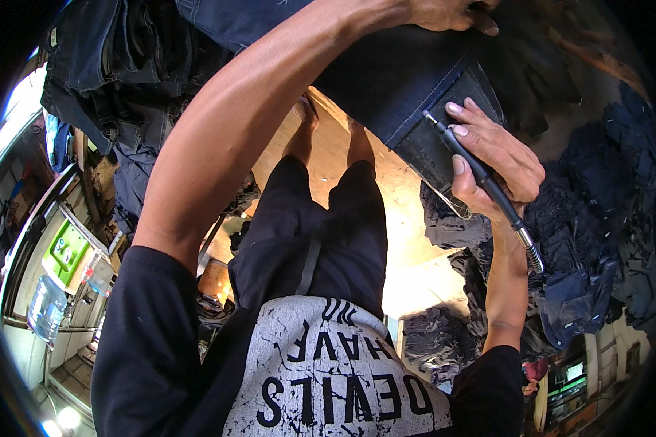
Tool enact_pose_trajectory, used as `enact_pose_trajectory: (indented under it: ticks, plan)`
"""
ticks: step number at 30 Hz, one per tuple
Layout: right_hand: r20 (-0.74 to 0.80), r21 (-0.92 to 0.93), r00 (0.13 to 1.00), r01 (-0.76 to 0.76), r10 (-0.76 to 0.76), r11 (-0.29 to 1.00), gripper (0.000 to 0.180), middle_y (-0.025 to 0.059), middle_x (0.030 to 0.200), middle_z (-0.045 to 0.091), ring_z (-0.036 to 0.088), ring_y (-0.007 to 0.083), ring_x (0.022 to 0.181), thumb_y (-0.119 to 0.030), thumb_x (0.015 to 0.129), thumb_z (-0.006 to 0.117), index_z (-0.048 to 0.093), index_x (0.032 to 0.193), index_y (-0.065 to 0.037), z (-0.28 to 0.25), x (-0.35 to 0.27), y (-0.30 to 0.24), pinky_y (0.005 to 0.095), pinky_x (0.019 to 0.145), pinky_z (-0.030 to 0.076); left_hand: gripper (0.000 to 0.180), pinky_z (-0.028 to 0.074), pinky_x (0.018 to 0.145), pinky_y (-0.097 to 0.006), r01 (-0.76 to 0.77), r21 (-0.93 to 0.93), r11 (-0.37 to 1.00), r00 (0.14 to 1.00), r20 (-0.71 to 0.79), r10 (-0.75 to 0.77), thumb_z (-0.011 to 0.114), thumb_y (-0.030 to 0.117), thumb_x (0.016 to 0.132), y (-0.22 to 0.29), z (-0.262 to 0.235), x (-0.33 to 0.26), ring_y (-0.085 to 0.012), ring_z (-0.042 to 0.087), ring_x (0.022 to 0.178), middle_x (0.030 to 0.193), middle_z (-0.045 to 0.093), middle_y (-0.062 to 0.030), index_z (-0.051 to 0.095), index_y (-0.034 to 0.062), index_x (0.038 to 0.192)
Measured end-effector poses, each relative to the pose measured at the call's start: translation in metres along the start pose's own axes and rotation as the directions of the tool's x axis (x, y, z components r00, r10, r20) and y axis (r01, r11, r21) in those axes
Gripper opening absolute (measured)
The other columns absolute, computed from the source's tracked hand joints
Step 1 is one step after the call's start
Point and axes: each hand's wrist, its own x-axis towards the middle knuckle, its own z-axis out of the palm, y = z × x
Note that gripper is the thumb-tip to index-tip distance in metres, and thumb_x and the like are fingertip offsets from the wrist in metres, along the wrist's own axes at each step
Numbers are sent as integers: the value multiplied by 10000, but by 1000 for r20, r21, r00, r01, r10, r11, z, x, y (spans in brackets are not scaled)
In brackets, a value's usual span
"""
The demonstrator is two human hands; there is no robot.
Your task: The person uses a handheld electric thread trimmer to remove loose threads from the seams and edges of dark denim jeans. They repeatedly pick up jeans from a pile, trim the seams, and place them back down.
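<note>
Denim piles [598, 218] at right, water bottle [47, 309] by green machine [65, 251] at left.

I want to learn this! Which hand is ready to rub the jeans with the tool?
Probably the right hand: it grips the pen-like tool, tip at the jeans. The left hand only holds the cloth.

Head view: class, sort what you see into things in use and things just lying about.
In use: dark denim jeans leg, pen-like rotary tool, right hand, left hand.
Lying about: denim piles, water bottle, green machine.
</note>
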Motion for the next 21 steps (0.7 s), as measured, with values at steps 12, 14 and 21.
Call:
enact_pose_trajectory:
  ticks: [12,14,21]
  plan:
    - [-19,-59,999,-47,46,997,271,207,1070,818,790,349,1109,-97,807,792,816,1053,15,-1,0,-1,512,1023,611,223,575,730,-519,186,68,980,974,118,-193,795,177,874,30,-14,16,-471,724,804,814,705,-290,758,-41,845]
    - [-42,-51,997,-67,65,996,264,210,1064,817,789,354,1111,-97,809,790,816,1046,16,0,0,-2,513,1027,608,224,576,727,-518,25,10,1000,1000,3,-25,795,177,874,19,-9,8,-471,725,802,812,706,-288,757,-42,846]
    - [-94,-52,992,-88,83,995,267,219,1081,813,779,365,1131,-92,822,799,809,1065,16,2,-1,1,524,1042,596,218,580,734,-517,34,-27,999,999,37,-33,790,175,873,6,-4,2,-470,730,809,817,713,-284,760,-41,852]
